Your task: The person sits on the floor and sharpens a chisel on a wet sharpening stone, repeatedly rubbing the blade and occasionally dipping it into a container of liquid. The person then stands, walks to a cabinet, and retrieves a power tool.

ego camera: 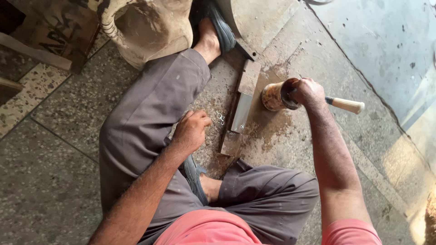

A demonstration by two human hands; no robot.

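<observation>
I sit on the floor with one leg stretched out. My right hand (309,92) grips a mallet with a thick brown cylindrical head (274,96) and a pale wooden handle (347,105). The head hangs just right of a long metal bar (242,110) lying on the floor. My left hand (190,130) is curled, resting by my thigh, fingertips close to a few small metal rings (220,117) beside the bar. Whether it pinches anything is hidden.
A large carved wooden piece (150,27) stands at the top by my shoe (221,27). A flat slab (263,20) lies beyond the bar. Wooden boards (50,31) sit at top left. A lighter floor panel (386,50) runs along the right.
</observation>
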